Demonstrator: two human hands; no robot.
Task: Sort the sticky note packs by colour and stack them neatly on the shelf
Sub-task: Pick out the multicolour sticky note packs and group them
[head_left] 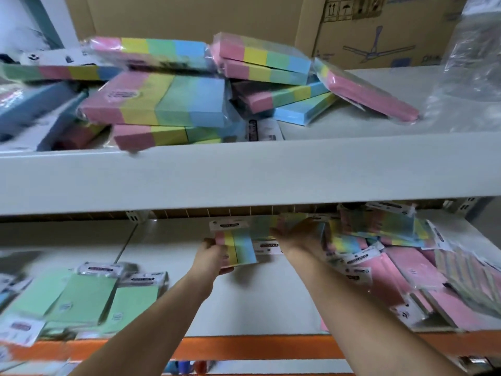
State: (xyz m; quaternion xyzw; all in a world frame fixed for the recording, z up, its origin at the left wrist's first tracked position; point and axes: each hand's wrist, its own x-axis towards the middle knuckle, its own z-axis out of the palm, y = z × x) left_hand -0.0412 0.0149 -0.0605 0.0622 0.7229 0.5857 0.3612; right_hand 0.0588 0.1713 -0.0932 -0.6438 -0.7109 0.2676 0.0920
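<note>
The left hand [214,257] holds its grip closed on a plastic-wrapped, rainbow-striped sticky note pack [235,248] over bare shelf, likely to start a pile, while the right hand [301,237] reaches into the mixed heap, its grip unclear.

- Looks like a shop stockroom / storage area, not a home.
- Metal rack w/ grey shelf boards [244,175] and an orange steel beam [244,346] along the front edge, slotted uprights at the back.
- Big brown cartons [379,31] behind the top shelf, w/ shipping symbols and a ceiling fan drawing printed on one.
- Many identical retail-wrapped sticky note packs [162,101] w/ header cards, piled loose on both shelves: bulk stock.
</note>
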